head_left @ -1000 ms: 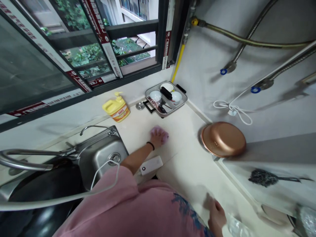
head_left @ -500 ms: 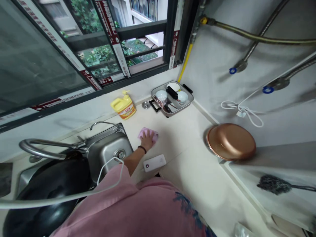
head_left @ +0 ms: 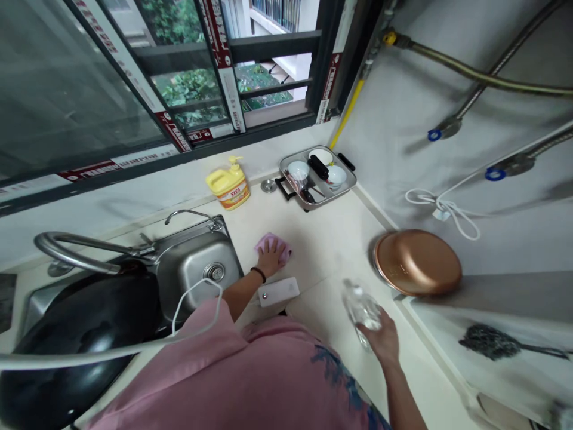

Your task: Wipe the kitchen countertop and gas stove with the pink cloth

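Note:
My left hand (head_left: pixel 270 260) presses flat on a pink cloth (head_left: pixel 274 245) lying on the pale countertop (head_left: pixel 331 251), just right of the steel sink (head_left: pixel 197 266). Its fingers are spread over the cloth. My right hand (head_left: pixel 380 337) is wrapped round a clear plastic bottle (head_left: pixel 359 307), held tilted above the counter near its front edge. A white rectangular device (head_left: pixel 278 291) with a cable lies on the counter just below my left wrist.
A yellow detergent bottle (head_left: pixel 227 185) stands by the window. A metal tray (head_left: pixel 319 178) with bowls and utensils sits in the back corner. A copper-coloured upturned pan (head_left: pixel 418 263) lies at the right. A black wok (head_left: pixel 76 334) fills the left. A dark brush (head_left: pixel 492 343) lies far right.
My left hand slid the pink cloth leftwards toward the sink. My right hand, low at the frame edge and then out of sight, has come up holding the clear bottle.

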`<state>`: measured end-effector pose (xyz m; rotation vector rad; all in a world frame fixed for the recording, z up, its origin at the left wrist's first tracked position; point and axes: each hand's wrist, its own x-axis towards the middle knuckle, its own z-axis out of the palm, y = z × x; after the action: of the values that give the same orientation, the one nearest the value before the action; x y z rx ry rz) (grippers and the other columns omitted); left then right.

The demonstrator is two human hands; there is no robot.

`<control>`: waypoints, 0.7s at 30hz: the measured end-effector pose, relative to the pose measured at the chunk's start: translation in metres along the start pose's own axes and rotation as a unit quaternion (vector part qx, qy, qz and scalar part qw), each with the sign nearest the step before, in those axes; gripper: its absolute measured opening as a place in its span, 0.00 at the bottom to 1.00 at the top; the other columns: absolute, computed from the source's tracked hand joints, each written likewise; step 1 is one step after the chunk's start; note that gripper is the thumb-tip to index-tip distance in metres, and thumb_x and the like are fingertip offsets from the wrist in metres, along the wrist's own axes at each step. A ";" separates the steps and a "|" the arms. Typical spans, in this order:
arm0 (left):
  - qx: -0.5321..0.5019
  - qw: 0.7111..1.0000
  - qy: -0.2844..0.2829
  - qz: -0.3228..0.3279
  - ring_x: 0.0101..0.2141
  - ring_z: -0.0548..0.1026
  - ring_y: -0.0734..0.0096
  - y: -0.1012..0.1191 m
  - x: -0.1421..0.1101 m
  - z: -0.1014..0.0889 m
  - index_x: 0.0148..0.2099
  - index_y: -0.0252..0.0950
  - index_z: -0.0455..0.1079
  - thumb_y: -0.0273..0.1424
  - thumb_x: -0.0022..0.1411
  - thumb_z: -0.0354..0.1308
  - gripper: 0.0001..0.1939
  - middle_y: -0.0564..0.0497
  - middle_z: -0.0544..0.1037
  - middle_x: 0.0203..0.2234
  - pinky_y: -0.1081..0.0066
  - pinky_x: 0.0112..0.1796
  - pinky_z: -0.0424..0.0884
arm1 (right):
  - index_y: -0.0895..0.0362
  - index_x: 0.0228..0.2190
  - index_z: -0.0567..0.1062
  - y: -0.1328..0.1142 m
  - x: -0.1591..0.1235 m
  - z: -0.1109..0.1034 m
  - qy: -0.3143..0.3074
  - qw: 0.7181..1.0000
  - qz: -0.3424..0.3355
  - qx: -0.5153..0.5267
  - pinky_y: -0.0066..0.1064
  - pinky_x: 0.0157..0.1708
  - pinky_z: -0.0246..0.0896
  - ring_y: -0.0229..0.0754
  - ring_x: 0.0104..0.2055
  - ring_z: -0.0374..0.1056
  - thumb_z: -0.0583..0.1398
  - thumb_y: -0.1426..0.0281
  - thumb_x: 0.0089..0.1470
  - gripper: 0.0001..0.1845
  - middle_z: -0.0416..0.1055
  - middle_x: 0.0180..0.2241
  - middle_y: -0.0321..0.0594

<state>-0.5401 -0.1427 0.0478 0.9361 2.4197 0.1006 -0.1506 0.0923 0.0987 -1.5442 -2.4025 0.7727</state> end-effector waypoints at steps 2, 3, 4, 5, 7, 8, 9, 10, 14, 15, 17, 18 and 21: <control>-0.003 1.000 0.004 0.001 0.78 0.34 0.29 0.003 -0.001 0.001 0.83 0.50 0.45 0.47 0.73 0.57 0.43 0.43 0.40 0.82 0.29 0.70 0.49 | 0.55 0.59 0.75 -0.044 0.026 0.020 -0.063 0.996 -0.039 -0.056 0.52 0.58 0.70 0.61 0.54 0.74 0.70 0.51 0.38 0.47 0.78 0.48 0.49; -0.004 1.000 0.006 0.003 0.78 0.34 0.30 0.003 -0.001 0.001 0.83 0.50 0.45 0.47 0.74 0.56 0.43 0.43 0.40 0.82 0.29 0.70 0.49 | 0.53 0.61 0.75 -0.066 0.038 0.028 -0.078 0.992 -0.049 -0.086 0.50 0.58 0.69 0.59 0.54 0.74 0.70 0.53 0.41 0.46 0.78 0.48 0.48; -0.004 1.000 0.007 0.003 0.78 0.34 0.30 0.004 -0.002 0.001 0.83 0.50 0.45 0.47 0.74 0.56 0.42 0.43 0.40 0.82 0.30 0.70 0.48 | 0.53 0.62 0.74 -0.086 0.047 0.035 -0.095 0.988 -0.058 -0.111 0.47 0.58 0.68 0.57 0.54 0.73 0.70 0.55 0.43 0.45 0.77 0.48 0.48; -0.004 1.000 0.007 0.004 0.78 0.34 0.30 0.003 -0.002 0.000 0.83 0.51 0.45 0.47 0.74 0.56 0.42 0.43 0.40 0.82 0.30 0.70 0.49 | 0.52 0.62 0.74 -0.105 0.056 0.042 -0.109 0.983 -0.063 -0.131 0.46 0.57 0.67 0.56 0.54 0.73 0.71 0.55 0.44 0.44 0.77 0.48 0.47; -0.003 1.000 0.008 0.003 0.78 0.34 0.30 0.002 -0.002 0.001 0.82 0.51 0.46 0.49 0.74 0.57 0.42 0.43 0.40 0.82 0.30 0.70 0.49 | 0.53 0.63 0.73 -0.133 0.068 0.052 -0.136 0.975 -0.077 -0.158 0.44 0.56 0.66 0.55 0.54 0.73 0.71 0.56 0.46 0.44 0.76 0.48 0.48; -0.004 1.000 0.008 0.003 0.78 0.35 0.30 0.002 -0.001 0.001 0.82 0.51 0.47 0.49 0.74 0.57 0.42 0.43 0.40 0.82 0.30 0.70 0.49 | 0.53 0.63 0.73 -0.143 0.072 0.055 -0.144 0.972 -0.079 -0.166 0.44 0.55 0.66 0.55 0.54 0.73 0.71 0.56 0.46 0.44 0.76 0.49 0.48; -0.006 1.000 0.008 0.004 0.78 0.35 0.29 0.002 0.000 0.001 0.82 0.51 0.47 0.50 0.73 0.57 0.42 0.43 0.40 0.82 0.30 0.69 0.49 | 0.54 0.63 0.73 -0.150 0.075 0.059 -0.150 0.970 -0.078 -0.172 0.44 0.55 0.67 0.55 0.54 0.73 0.71 0.55 0.46 0.44 0.76 0.49 0.49; -0.009 1.000 0.007 0.005 0.78 0.35 0.29 0.001 0.000 0.001 0.82 0.51 0.47 0.50 0.73 0.58 0.43 0.43 0.40 0.82 0.30 0.69 0.49 | 0.54 0.63 0.73 -0.153 0.076 0.061 -0.152 0.970 -0.075 -0.176 0.44 0.55 0.67 0.55 0.55 0.73 0.71 0.55 0.47 0.44 0.76 0.50 0.50; -0.020 1.000 0.008 -0.005 0.78 0.34 0.30 0.002 0.006 0.000 0.82 0.50 0.45 0.48 0.73 0.58 0.43 0.43 0.40 0.82 0.29 0.70 0.48 | 0.55 0.62 0.72 -0.142 0.071 0.063 -0.134 0.980 -0.060 -0.134 0.44 0.57 0.67 0.55 0.55 0.73 0.72 0.55 0.44 0.45 0.76 0.52 0.50; -0.021 1.000 0.011 -0.012 0.78 0.34 0.29 0.003 0.009 -0.002 0.83 0.50 0.46 0.47 0.74 0.57 0.43 0.43 0.39 0.82 0.29 0.70 0.48 | 0.55 0.62 0.72 -0.136 0.068 0.062 -0.126 0.985 -0.056 -0.101 0.44 0.57 0.68 0.55 0.55 0.73 0.72 0.55 0.43 0.45 0.76 0.52 0.50; -0.025 0.999 0.018 -0.026 0.78 0.34 0.29 0.006 0.015 -0.006 0.83 0.49 0.46 0.47 0.74 0.57 0.42 0.43 0.39 0.82 0.29 0.70 0.47 | 0.56 0.61 0.72 -0.120 0.062 0.057 -0.107 0.993 -0.043 -0.011 0.45 0.59 0.68 0.54 0.55 0.74 0.71 0.52 0.42 0.46 0.75 0.54 0.51; -0.029 0.999 0.020 -0.032 0.78 0.33 0.28 0.009 0.018 -0.007 0.83 0.48 0.45 0.46 0.74 0.56 0.42 0.42 0.39 0.82 0.29 0.70 0.47 | 0.56 0.60 0.72 -0.111 0.057 0.054 -0.095 0.994 -0.036 0.034 0.46 0.59 0.69 0.55 0.55 0.73 0.70 0.51 0.41 0.47 0.75 0.55 0.51; -0.037 0.999 0.017 -0.021 0.77 0.33 0.25 0.027 0.029 -0.009 0.83 0.46 0.45 0.45 0.74 0.55 0.42 0.40 0.39 0.82 0.27 0.69 0.47 | 0.55 0.60 0.71 -0.080 0.040 0.042 -0.043 0.990 -0.010 0.132 0.50 0.63 0.67 0.56 0.56 0.73 0.70 0.47 0.38 0.50 0.74 0.58 0.50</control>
<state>-0.5463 -0.1029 0.0491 0.8567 2.4476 0.1902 -0.2495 0.0876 0.0996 -1.4077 -2.2570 1.1230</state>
